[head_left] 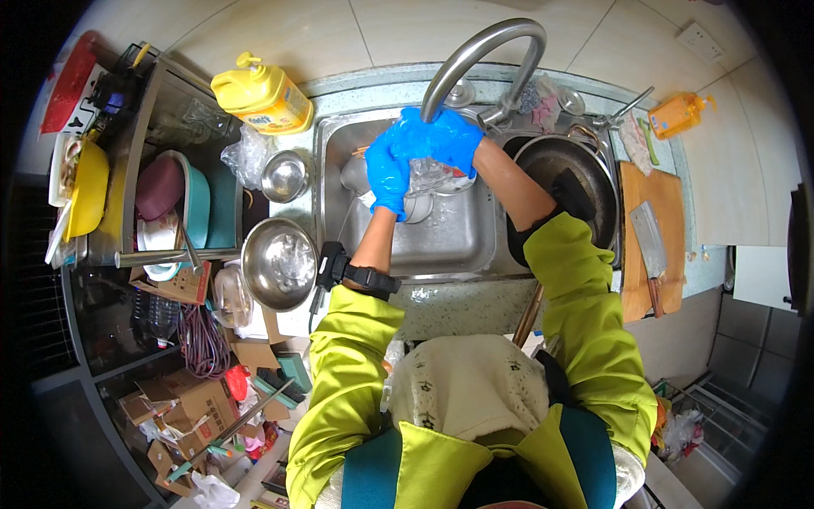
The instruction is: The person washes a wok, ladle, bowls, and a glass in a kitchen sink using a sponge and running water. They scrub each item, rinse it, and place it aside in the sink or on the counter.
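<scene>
Cap (471, 382) nearest; gloved left hand (389, 180) touches right hand (445, 140) by the back edge of the sink (454, 242); I cannot tell either grip.

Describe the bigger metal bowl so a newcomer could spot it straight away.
Find the steel sink under the curved tap. On the counter to its left is the bigger metal bowl, lower in view. It is clearly wider than the small metal bowl between it and the yellow jug.

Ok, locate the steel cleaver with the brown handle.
In the head view, the brown-handled steel cleaver lies at right on the brown wooden cutting board, right of the steel sink.
</scene>
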Demonstrator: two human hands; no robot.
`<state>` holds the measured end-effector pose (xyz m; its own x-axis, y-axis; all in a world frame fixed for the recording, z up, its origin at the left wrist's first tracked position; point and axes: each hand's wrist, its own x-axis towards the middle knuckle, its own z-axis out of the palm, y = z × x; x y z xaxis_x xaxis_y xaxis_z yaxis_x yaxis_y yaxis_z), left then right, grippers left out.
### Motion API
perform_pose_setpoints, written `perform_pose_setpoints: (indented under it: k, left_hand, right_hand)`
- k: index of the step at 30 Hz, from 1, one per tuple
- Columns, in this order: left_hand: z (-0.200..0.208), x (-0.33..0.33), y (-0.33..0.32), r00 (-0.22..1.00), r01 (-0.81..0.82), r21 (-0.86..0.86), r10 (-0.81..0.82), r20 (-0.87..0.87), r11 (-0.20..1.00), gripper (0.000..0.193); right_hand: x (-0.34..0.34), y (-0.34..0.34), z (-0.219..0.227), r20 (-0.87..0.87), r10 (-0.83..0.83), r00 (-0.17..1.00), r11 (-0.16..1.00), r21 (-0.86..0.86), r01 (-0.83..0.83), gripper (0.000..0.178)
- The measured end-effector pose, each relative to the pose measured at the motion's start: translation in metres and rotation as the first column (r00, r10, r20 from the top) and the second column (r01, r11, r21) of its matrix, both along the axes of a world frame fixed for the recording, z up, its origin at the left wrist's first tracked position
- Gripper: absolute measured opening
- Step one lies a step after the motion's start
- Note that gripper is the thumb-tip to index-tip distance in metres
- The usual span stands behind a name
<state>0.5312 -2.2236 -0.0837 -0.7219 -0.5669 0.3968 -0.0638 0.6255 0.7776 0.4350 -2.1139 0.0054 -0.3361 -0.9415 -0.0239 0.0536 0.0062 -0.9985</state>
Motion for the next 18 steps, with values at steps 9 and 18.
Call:
perform_pose_setpoints:
  k: [9,18]
  left_hand:
    - [-0.051,0.034,-0.026,0.965,0.209,0.841,0.036,-0.261,0.498,0.012]
    - [-0.037,0.028,-0.012,0.921,0.388,0.882,-0.087,-0.379,0.266,0.031]
  right_hand:
    - [-0.006,-0.003,-0.003,-0.095,0.200,0.975,0.980,0.026,-0.199,0.023]
    - [-0.003,0.014,0.002,-0.188,0.146,0.971,0.986,0.113,-0.126,0.024]
